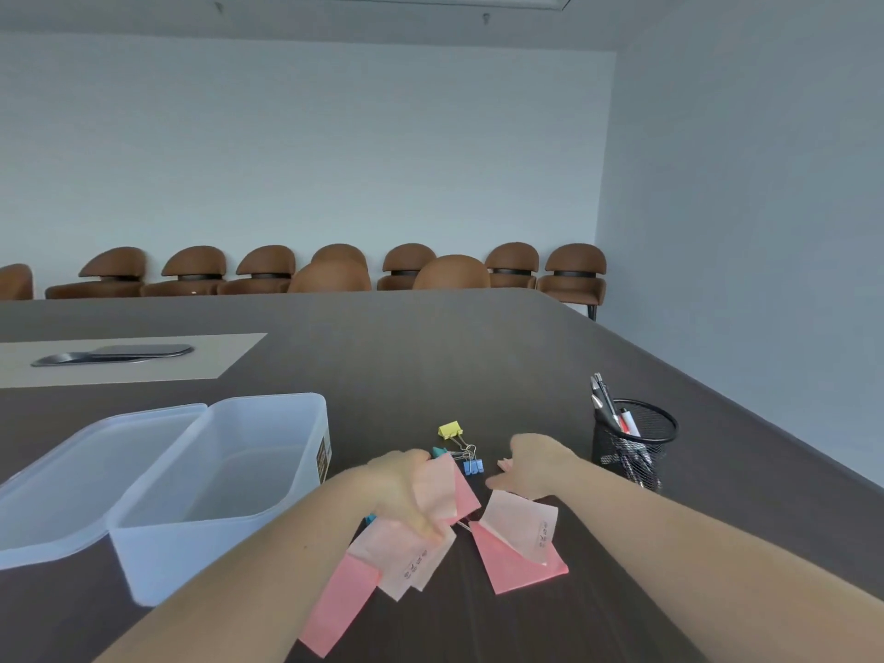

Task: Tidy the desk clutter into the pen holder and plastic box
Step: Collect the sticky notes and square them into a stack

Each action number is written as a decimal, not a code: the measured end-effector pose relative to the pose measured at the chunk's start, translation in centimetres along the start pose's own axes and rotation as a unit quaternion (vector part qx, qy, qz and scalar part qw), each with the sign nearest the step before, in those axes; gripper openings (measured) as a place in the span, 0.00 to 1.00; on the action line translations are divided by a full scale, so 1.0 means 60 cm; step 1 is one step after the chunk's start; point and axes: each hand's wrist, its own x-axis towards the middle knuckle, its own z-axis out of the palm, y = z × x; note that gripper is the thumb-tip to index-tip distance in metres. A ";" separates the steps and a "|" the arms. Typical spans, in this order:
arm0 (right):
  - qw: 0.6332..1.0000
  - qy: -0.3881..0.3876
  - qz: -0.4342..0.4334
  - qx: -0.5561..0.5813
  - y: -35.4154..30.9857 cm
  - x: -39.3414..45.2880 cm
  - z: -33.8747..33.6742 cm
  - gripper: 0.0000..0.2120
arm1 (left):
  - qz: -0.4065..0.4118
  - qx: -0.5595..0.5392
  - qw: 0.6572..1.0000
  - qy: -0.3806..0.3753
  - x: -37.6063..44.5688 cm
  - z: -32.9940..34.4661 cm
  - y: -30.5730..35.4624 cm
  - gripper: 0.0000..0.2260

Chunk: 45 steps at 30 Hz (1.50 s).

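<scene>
My left hand [404, 490] is shut on a bunch of pink sticky notes [430, 495], some hanging below it toward the desk. My right hand [531, 466] rests on the desk with fingers spread, holding nothing, just above another pink note pad [519, 547] with a curled top sheet. Between the hands lie a yellow binder clip [450, 429], a blue binder clip [473, 467] and a teal clip [437, 453]. The clear plastic box [306, 452] stands open at the left, its inside bare. The black mesh pen holder [631, 447] at the right holds several pens.
The box lid [86, 485] lies flat left of the box. The dark desk [430, 356] has a beige inset with a grey cable cover [115, 355] at the far left. Brown chairs [335, 270] line the back wall. The desk's right edge runs diagonally past the pen holder.
</scene>
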 end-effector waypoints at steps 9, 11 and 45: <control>0.984 0.030 0.162 0.062 0.020 0.041 0.015 0.21 | -0.035 -0.106 0.989 0.095 0.027 -0.003 -0.017 0.33; 0.983 0.038 0.166 0.063 0.016 0.044 0.016 0.24 | -0.046 -0.116 0.988 0.095 0.033 0.000 -0.014 0.27; 0.954 -0.178 -0.080 -0.227 0.011 -0.054 -0.052 0.20 | -0.072 -0.218 0.952 0.204 -0.048 -0.043 0.016 0.05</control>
